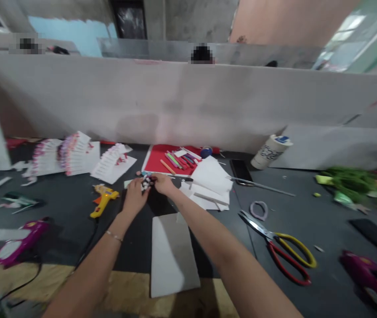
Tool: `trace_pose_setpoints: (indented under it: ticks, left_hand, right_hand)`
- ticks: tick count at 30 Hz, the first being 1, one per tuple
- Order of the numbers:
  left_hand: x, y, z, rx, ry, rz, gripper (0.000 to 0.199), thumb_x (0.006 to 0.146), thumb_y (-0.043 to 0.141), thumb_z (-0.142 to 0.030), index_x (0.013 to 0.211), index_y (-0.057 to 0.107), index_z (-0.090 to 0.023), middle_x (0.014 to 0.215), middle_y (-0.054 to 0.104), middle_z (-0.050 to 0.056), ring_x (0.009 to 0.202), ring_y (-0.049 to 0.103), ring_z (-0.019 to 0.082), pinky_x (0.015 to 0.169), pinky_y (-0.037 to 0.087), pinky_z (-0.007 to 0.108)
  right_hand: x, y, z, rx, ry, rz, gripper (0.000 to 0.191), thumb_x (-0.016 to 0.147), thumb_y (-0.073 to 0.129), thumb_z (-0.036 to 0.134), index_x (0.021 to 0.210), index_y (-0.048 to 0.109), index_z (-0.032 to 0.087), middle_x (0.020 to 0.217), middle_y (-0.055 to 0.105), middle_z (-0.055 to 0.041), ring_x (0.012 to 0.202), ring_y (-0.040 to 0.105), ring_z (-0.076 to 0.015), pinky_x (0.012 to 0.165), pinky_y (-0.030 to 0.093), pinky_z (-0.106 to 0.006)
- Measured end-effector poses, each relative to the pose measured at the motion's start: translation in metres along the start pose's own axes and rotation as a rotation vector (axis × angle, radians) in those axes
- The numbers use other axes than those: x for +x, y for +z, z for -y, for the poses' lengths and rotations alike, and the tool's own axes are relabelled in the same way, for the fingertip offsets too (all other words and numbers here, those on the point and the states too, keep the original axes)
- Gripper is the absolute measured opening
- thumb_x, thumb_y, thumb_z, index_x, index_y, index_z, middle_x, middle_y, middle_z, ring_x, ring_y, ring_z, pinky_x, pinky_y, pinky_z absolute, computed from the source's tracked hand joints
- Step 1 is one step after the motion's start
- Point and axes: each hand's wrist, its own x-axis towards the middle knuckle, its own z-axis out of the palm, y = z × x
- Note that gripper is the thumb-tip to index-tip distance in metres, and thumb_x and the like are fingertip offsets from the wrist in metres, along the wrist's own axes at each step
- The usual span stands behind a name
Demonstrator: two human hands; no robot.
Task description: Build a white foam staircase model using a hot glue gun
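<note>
My left hand [135, 194] and my right hand [163, 183] meet over the dark table, fingers closed around a small black-and-white item [147, 182] whose kind I cannot make out. Both hands touch it, and the fingers partly cover it. Just below them lies a white board [172, 256], reaching over the table's front edge. A yellow glue gun [104, 198] rests to the left of my left hand. Beyond my hands is a red sheet [157, 159] with several coloured pens [181, 159] on it. White papers [210, 181] are stacked right of my right hand.
Fanned cards [75, 154] lie at the back left. Large scissors [274, 243], a grey ring [259, 210], a phone [241, 171] and a tilted white cup [269, 152] are on the right. Purple tools [22, 243] sit at the left. A white partition [175, 97] stands behind.
</note>
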Motion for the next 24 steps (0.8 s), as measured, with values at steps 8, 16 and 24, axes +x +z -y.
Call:
trace_pose_setpoints:
  ticks: [8,16,24]
  left_hand:
    - [0.015,0.005,-0.005,-0.01,0.107,0.127,0.039,0.088,0.049,-0.026,0.122,0.057,-0.01,0.134,0.056,0.024,0.128,0.051,0.037,0.107,0.04,0.057]
    - [-0.018,-0.01,-0.023,-0.083,0.04,0.095,0.037,0.09,0.045,-0.023,0.125,0.053,-0.012,0.129,0.059,0.02,0.126,0.052,0.031,0.106,0.043,0.052]
    - [-0.025,-0.034,-0.037,-0.045,0.004,0.066,0.034,0.092,0.036,-0.013,0.119,0.057,-0.016,0.121,0.065,0.013,0.122,0.056,0.025,0.11,0.041,0.045]
  right_hand:
    - [0.009,0.0,-0.011,0.127,0.17,0.056,0.033,0.095,0.061,0.034,0.124,0.059,0.018,0.124,0.061,-0.0089,0.104,0.064,-0.0225,0.087,0.056,-0.043]
    - [-0.006,-0.001,-0.029,0.196,0.18,0.04,0.023,0.094,0.06,0.022,0.116,0.061,0.015,0.113,0.067,-0.0071,0.101,0.066,-0.0211,0.088,0.055,-0.042]
    - [-0.018,-0.008,-0.03,0.167,0.099,-0.002,0.041,0.071,0.043,-0.004,0.099,0.06,0.02,0.089,0.073,-0.0023,0.091,0.069,-0.0186,0.087,0.053,-0.035]
